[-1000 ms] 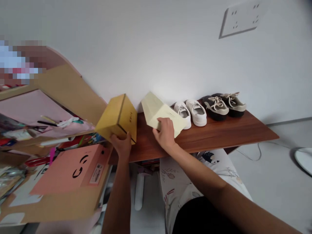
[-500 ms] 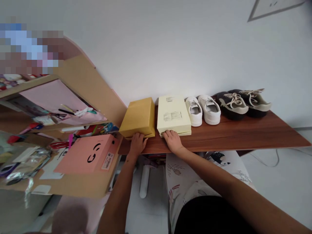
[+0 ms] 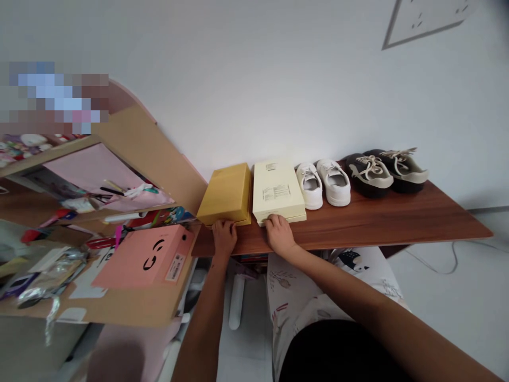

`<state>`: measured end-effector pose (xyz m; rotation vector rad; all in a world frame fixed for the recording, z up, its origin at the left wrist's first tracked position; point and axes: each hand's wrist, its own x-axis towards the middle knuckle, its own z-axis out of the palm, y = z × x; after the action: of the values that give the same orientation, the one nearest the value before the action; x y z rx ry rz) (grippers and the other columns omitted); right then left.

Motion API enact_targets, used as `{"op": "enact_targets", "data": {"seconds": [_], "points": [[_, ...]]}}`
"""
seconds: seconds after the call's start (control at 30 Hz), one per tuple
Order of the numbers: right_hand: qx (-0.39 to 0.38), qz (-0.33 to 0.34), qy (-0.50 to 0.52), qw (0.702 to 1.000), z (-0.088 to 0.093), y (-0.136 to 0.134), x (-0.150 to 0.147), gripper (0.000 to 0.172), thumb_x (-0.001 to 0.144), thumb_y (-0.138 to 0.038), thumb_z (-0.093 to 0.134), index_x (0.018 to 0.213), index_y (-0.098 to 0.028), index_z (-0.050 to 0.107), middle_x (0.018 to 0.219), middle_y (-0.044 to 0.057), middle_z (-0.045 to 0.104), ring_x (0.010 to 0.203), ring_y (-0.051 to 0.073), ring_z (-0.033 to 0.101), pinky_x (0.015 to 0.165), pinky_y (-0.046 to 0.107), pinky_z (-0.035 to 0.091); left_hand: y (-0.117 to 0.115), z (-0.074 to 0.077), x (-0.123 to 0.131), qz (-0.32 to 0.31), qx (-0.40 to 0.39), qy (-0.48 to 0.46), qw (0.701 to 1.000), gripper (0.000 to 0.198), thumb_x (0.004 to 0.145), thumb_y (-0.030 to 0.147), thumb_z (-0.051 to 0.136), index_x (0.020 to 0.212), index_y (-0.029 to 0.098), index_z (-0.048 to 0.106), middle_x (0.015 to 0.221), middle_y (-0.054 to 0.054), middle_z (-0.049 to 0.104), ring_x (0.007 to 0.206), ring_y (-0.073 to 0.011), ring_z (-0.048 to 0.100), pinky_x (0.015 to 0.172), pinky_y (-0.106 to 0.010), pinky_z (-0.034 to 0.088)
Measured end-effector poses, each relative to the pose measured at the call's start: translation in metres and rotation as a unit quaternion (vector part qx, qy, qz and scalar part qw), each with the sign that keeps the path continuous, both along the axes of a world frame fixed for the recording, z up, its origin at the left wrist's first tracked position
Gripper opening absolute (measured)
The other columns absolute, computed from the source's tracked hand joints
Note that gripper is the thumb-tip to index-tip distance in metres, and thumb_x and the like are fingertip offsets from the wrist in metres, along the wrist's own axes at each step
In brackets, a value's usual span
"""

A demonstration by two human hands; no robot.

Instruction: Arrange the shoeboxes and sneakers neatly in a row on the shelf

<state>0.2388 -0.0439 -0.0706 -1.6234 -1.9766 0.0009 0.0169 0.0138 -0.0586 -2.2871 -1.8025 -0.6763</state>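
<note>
A yellow shoe box (image 3: 226, 192) and a cream shoe box (image 3: 277, 187) with small print on its lid lie side by side on a reddish-brown wooden board (image 3: 382, 225). My left hand (image 3: 225, 236) has its fingers curled against the front edge of the yellow box, just under the lid's rim. On the cream box's front edge, my right hand (image 3: 279, 233) grips near the left corner. Both lids sit slightly askew over their bases, and the fingertips are partly hidden. Right of the boxes stand white sneakers (image 3: 336, 183), then dark sneakers with beige laces (image 3: 369, 175).
A desk (image 3: 131, 307) with shelves adjoins the board on the left. It carries a pink box (image 3: 147, 254) and assorted clutter. Behind the board rises a white wall with a socket panel (image 3: 425, 21). Patterned white fabric (image 3: 286, 281) lies below the board's front edge.
The camera view has shifted slightly. My left hand sits a little farther left along the yellow box's front edge. My right hand stays on the cream box, and the shoes have not moved.
</note>
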Motion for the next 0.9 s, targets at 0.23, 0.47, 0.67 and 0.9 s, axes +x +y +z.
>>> {"op": "enact_targets", "data": {"seconds": [0.23,0.47,0.67,0.9], "points": [[0.018,0.123,0.085,0.989,0.007,0.004,0.017,0.037,0.089,-0.013,0.051,0.126,-0.013,0.058,0.124,0.016,0.057,0.116,0.026,0.047,0.102,0.039,0.039,-0.025,0.004,0.055,0.075,0.098,-0.075,0.990,0.034,0.092,0.024,0.044,0.123,0.010,0.050,0.122,-0.023,0.053,0.122,-0.0346,0.047,0.105,-0.053,0.036],[0.112,0.012,0.135,0.984,0.023,-0.025,0.117,0.025,0.093,-0.025,0.049,0.113,-0.022,0.064,0.127,0.013,0.057,0.120,0.028,0.048,0.105,0.048,0.034,-0.063,0.036,0.173,-0.105,0.183,-0.083,0.974,0.043,0.094,0.028,0.051,0.135,0.017,0.043,0.136,-0.022,0.045,0.134,-0.0308,0.040,0.111,-0.052,0.034],[0.102,-0.165,0.072,0.978,0.030,-0.007,0.222,0.042,0.089,-0.025,0.054,0.128,-0.011,0.054,0.134,0.024,0.049,0.124,0.035,0.044,0.101,0.050,0.038,-0.034,0.054,0.301,-0.189,0.018,-0.060,0.980,0.055,0.091,0.024,0.055,0.143,0.015,0.040,0.142,-0.023,0.044,0.138,-0.0300,0.038,0.109,-0.048,0.037],[0.019,-0.178,0.178,0.968,0.022,0.023,0.246,0.032,0.086,-0.039,0.060,0.107,-0.015,0.061,0.117,0.017,0.060,0.104,0.026,0.059,0.089,0.037,0.047,0.021,0.049,0.342,-0.073,-0.150,-0.076,0.983,0.020,0.089,0.025,0.057,0.101,0.011,0.065,0.100,-0.021,0.068,0.105,-0.0296,0.062,0.086,-0.038,0.049]]}}
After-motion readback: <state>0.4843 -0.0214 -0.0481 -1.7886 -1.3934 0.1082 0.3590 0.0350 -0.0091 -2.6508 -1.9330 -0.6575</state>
